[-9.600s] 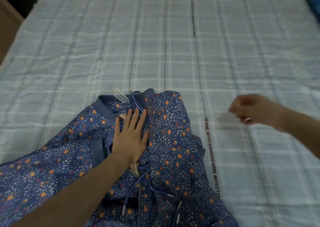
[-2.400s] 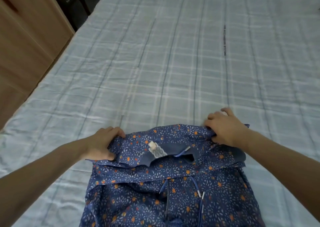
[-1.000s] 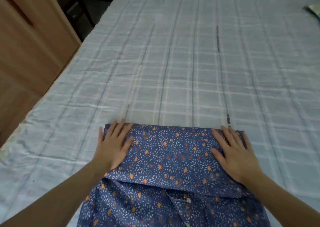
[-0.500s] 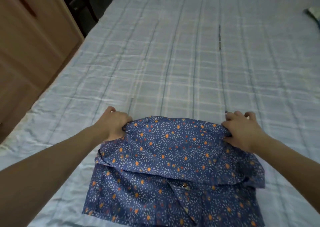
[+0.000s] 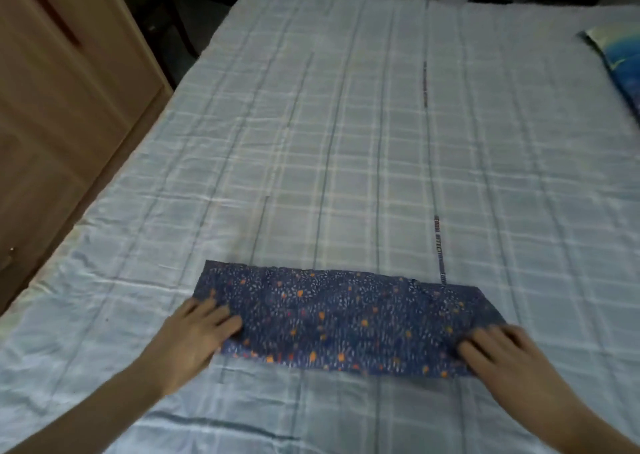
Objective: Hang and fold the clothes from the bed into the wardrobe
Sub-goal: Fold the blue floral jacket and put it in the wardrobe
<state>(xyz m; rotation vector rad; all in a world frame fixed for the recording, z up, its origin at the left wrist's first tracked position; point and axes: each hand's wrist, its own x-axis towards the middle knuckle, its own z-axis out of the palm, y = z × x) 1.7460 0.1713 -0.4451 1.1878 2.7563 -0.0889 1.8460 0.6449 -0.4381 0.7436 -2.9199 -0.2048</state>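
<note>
My left hand lay mostly flat, fingers straight-ish and resting on the left end of the folded jacket, not curled round anything as far as I could tell. Right hand was at the other end, fingers pressing the near right corner. That side was blurry tbh, so can't say if they were pinching cloth or just pushing it flat.

Between the two hands the jacket was a long narrow strip, blue w/ orange and white specks, lying flat on the bed, far edge just past my fingertips. Plaid sheet all round it. Way off past my right fingers, a blue pillow at the bed's far right edge. Off to the left of my left hand, the wooden wardrobe stood right beside the bed.

So imo this was the folding step, nearly done: strip was made, hands smoothing it. Next move prob needed one more fold, end to end, so it'd be a compact bundle, then a grip under both ends to lift it w/o it flopping open and carry it left to the wardrobe.
</note>
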